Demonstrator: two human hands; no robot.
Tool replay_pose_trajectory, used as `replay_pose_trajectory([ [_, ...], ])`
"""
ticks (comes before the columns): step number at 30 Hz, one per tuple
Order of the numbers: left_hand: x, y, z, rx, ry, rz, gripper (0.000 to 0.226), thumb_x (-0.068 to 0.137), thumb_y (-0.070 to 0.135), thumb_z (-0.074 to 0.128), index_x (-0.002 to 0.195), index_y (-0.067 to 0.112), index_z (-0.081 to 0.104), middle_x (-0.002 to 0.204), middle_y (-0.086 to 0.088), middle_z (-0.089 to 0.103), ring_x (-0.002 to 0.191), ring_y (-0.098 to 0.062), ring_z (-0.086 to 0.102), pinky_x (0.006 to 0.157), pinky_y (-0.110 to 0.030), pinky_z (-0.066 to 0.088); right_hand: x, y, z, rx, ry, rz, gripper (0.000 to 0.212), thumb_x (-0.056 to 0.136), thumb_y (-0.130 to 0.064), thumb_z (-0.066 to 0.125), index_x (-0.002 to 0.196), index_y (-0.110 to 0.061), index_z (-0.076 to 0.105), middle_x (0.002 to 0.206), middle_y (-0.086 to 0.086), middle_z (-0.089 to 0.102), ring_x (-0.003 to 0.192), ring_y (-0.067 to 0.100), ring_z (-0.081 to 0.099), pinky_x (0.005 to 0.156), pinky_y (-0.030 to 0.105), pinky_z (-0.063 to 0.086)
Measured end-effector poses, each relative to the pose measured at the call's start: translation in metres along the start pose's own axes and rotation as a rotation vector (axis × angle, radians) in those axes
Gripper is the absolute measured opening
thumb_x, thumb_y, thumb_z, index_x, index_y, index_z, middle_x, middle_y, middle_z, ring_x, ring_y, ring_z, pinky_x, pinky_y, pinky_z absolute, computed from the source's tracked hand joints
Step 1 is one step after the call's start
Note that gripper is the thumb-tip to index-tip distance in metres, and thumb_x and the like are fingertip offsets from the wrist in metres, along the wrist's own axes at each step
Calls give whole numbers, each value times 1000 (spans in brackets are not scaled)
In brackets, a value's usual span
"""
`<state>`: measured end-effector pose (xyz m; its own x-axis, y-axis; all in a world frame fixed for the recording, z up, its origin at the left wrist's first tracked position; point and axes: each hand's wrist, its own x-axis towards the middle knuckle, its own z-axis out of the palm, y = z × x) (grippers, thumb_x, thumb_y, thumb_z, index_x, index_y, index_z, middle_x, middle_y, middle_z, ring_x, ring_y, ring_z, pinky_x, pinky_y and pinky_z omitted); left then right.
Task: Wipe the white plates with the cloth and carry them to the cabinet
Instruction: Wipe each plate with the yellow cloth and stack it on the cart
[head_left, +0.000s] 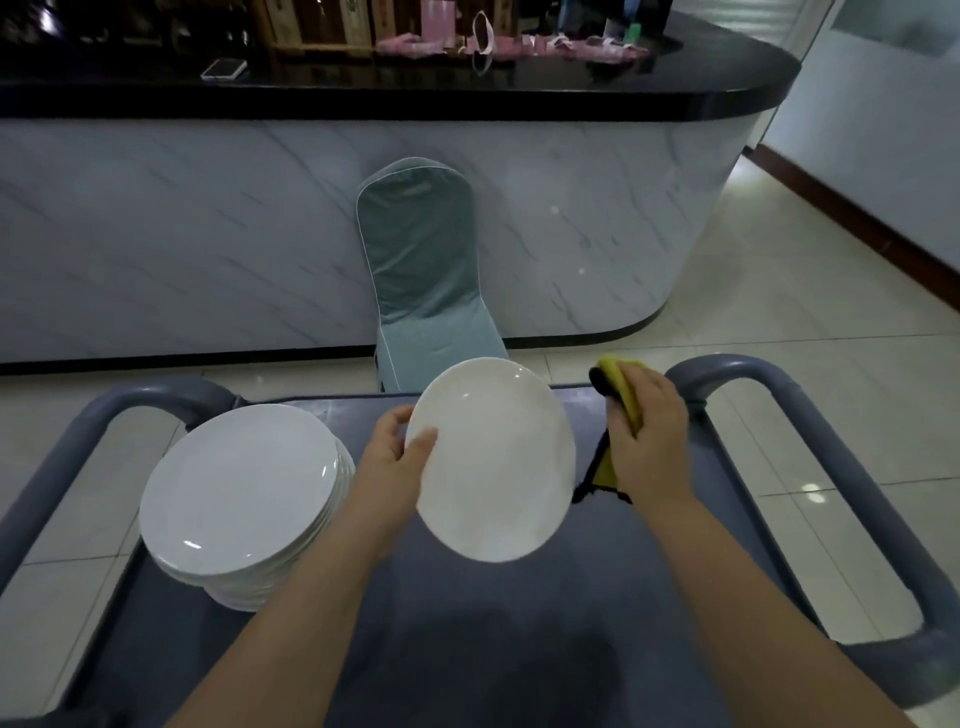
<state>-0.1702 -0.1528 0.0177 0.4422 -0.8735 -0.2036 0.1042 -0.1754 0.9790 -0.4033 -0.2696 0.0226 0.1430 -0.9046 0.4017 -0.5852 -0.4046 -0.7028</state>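
My left hand (397, 452) grips the left rim of a single white plate (493, 462), thumb on its face, holding it tilted above the grey cart top (467, 623). My right hand (649, 431) holds a bunched yellow cloth with black edging (615, 382) just right of that plate, apart from its rim. A stack of several white plates (244, 493) rests on the left side of the cart.
The cart has raised grey handle rails on the left (62, 467) and right (810, 415). A teal-covered chair (421, 270) stands beyond the cart against a marble-fronted counter (208, 234) with a black top. Tiled floor (805, 291) opens to the right.
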Motion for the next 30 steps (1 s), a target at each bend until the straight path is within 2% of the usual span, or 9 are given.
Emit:
replay_pose_trajectory([
  [5,3,11,27,502,66,307,13,96,45,49,89,34,50,84,15,64,75,0,61,63,-26,49,23,-90,28,262,-1,-260,37,90,-18,60,126,-23,55,113,-24,50,109,8,49,99,26,39],
  [8,4,16,31,567,89,420,14,97,34,50,85,39,46,73,17,62,69,0,59,55,-19,46,20,-99,37,80,-270,-277,44,90,-41,60,133,-33,53,130,-13,52,112,16,43,103,36,35],
  [10,4,19,26,547,113,404,13,93,39,51,81,43,47,70,19,63,62,-1,60,51,-18,46,19,-84,27,22,-511,-248,63,85,-64,50,144,-49,32,145,-16,38,120,16,33,106,35,26],
  [13,-1,19,21,582,104,375,14,90,46,52,79,40,46,62,10,62,56,-9,60,51,-39,50,26,-60,4,-125,-697,-327,90,71,-70,60,142,-64,5,150,-27,24,125,14,22,103,36,16],
  [18,-12,29,28,669,23,436,19,95,34,54,79,34,43,69,4,64,66,-21,61,63,-47,50,26,-74,12,-176,-560,-597,97,60,-63,77,141,-22,42,139,-4,46,136,20,28,114,38,22],
  [22,-17,44,18,742,18,559,14,92,37,54,84,27,48,63,9,59,61,-16,57,56,-33,46,29,-71,10,-40,-625,-492,84,61,-57,81,133,-37,43,124,-15,56,112,7,50,91,27,40],
  [24,-16,53,7,718,83,609,25,92,34,60,75,35,41,57,12,55,54,-9,50,50,-18,35,34,-53,-1,-2,-603,-350,77,64,-53,83,130,-38,47,121,-16,59,110,8,54,92,33,45],
  [26,-12,60,4,653,125,635,29,91,28,64,74,32,41,59,8,57,57,-13,51,50,-20,35,39,-47,-8,-12,-562,-261,67,66,-53,82,124,-38,51,115,-17,60,105,10,57,88,35,47],
  [30,-9,65,24,846,5,731,21,90,29,67,81,14,55,55,4,52,52,-21,48,44,-15,30,37,-73,9,-116,-491,-456,52,69,-59,74,111,-36,54,97,-20,58,90,8,56,71,24,38],
])
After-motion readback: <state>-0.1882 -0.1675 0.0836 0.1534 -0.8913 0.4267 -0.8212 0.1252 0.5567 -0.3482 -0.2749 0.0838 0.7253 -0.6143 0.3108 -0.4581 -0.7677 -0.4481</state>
